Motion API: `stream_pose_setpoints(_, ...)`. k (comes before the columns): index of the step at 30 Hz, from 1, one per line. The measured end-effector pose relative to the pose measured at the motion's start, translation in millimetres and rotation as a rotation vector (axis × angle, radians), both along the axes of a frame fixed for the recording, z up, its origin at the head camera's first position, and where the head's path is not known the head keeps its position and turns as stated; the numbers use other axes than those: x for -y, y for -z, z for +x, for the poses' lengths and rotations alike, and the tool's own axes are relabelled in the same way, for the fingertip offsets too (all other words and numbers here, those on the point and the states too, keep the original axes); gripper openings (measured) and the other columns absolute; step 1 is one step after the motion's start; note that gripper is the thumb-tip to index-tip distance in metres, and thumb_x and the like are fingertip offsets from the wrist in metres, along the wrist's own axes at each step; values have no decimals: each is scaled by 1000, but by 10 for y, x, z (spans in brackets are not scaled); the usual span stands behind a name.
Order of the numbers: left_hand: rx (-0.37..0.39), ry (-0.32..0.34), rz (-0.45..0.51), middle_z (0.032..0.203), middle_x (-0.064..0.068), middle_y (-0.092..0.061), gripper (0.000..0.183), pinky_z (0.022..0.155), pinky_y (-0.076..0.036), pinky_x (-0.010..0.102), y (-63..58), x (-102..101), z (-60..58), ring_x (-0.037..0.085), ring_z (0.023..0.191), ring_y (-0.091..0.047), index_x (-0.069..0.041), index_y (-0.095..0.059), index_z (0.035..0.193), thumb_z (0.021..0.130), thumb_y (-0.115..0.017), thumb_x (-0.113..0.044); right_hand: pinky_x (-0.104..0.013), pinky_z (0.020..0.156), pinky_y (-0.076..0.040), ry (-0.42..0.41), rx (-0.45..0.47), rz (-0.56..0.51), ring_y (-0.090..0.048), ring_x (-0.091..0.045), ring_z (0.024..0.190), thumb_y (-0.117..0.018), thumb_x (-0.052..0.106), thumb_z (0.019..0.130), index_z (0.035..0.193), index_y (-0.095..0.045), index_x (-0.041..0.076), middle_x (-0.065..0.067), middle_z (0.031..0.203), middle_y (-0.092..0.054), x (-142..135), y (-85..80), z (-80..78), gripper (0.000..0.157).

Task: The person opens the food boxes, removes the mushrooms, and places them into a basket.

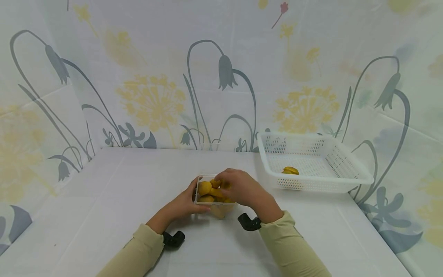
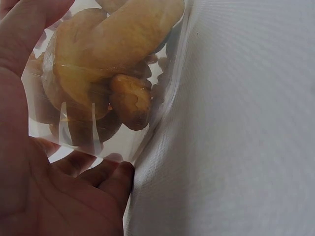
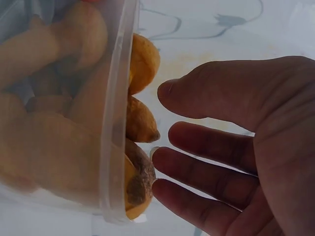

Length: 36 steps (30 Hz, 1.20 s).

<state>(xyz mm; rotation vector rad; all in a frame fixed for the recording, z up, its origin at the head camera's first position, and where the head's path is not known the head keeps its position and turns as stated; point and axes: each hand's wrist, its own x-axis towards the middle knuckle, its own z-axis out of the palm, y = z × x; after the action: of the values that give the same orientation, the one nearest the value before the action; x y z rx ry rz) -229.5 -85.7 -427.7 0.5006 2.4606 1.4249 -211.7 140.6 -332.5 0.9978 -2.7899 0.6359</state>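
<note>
A clear plastic container (image 1: 215, 203) full of yellow-brown mushrooms (image 1: 205, 187) stands on the white table. My left hand (image 1: 183, 202) holds it from the left side, thumb towards me and fingers around the far side. Through its wall in the left wrist view, a thick-stemmed mushroom (image 2: 113, 49) shows. Over the container's mouth is my right hand (image 1: 240, 187), its thumb spread from the fingers. In the right wrist view, the fingertips are right at a dark-spotted mushroom (image 3: 140, 182) that rises above the rim (image 3: 115, 123); nothing is held between thumb and fingers.
A white perforated plastic basket (image 1: 318, 184) sits at the back right of the table (image 1: 104, 192), with a few mushrooms (image 1: 290, 170) in its near left corner. Behind the table hangs a flower-printed cloth (image 1: 155, 57), which also runs along both sides.
</note>
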Motion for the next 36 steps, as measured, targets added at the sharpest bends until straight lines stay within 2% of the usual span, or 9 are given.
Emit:
stream_pose_setpoints(8,4,-6,-12,161,9,-21,117,117,-26,53,3,-2,10,30,148,-24,-25,-5,157,72,-83,-47,-33,83,-55,-46,-19,-6,-66,-20,94,-70,16,89,108,-71,13,-2,105,-68,54,55,7,19)
stream_pose_setpoints(14,5,1,1,161,9,-20,116,117,-26,53,7,3,6,29,148,-23,-25,-4,157,74,-82,-45,-31,81,-55,-68,-61,10,-66,-20,92,-68,10,88,105,-71,14,-2,104,-67,90,88,2,18)
stream_pose_setpoints(23,9,0,3,161,8,-20,117,116,-26,54,3,3,9,29,147,-24,-26,-4,157,73,-83,-46,-30,83,-54,-72,-84,44,-64,-15,95,-68,8,88,108,-70,15,1,106,-65,130,156,-13,22)
stream_pose_setpoints(32,-2,0,1,161,8,-20,117,116,-26,55,11,8,13,29,146,-25,-26,-4,157,73,-83,-47,-33,85,-55,-133,-192,34,-66,-19,95,-70,6,86,111,-69,13,-1,106,-69,174,208,-25,26)
stream_pose_setpoints(36,-2,-2,-8,161,8,-20,118,116,-26,55,6,10,13,29,146,-26,-27,-4,157,72,-83,-48,-34,86,-54,-124,-198,57,-66,-20,96,-70,5,86,116,-67,16,-1,108,-68,182,218,-33,32)
